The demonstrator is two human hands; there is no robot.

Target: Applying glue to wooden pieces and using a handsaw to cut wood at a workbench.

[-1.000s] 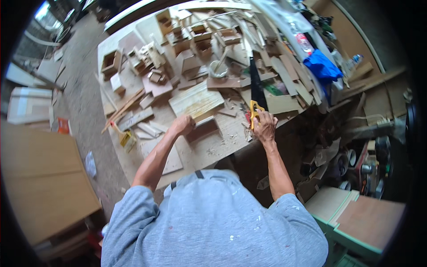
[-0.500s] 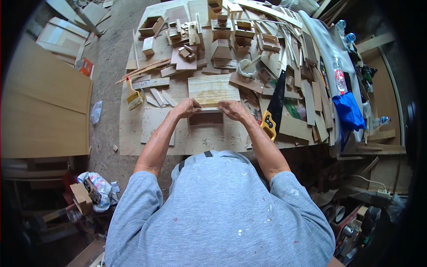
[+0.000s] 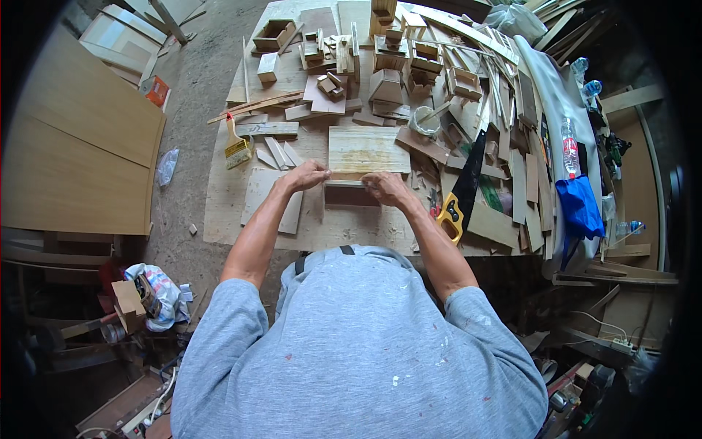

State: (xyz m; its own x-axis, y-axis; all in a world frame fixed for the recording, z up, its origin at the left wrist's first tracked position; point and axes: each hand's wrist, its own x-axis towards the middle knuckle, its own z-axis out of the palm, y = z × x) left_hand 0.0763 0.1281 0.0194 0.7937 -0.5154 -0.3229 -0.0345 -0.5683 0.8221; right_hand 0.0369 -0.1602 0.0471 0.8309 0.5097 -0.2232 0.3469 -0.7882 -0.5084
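Observation:
My left hand (image 3: 308, 175) is closed, its fingers pinching the left end of a small wooden box-like piece (image 3: 352, 195). That piece has a pale top edge and a reddish-brown face turned toward me. At its right end my right hand (image 3: 386, 188) is closed too, the fingertips on the upper corner. Just beyond the piece lies a flat board (image 3: 369, 148) with yellowish stains. Left of my left hand, a flat pale board (image 3: 265, 197) rests on the worktable. A handsaw (image 3: 463, 186) with a yellow handle lies to the right of my right hand.
The worktable (image 3: 223, 212) carries a paintbrush (image 3: 237, 150), a white tub (image 3: 425, 122) with a stick in it, several small wooden boxes (image 3: 274, 35) and many offcuts. A blue bag (image 3: 580, 207) and a plastic bottle (image 3: 570, 148) are at the right. Large wooden panels (image 3: 80, 139) stand at left.
The view has shifted, so the table appears farther right. My right hand has come slightly lower over the right end of the wooden piece; both hands keep hold of it.

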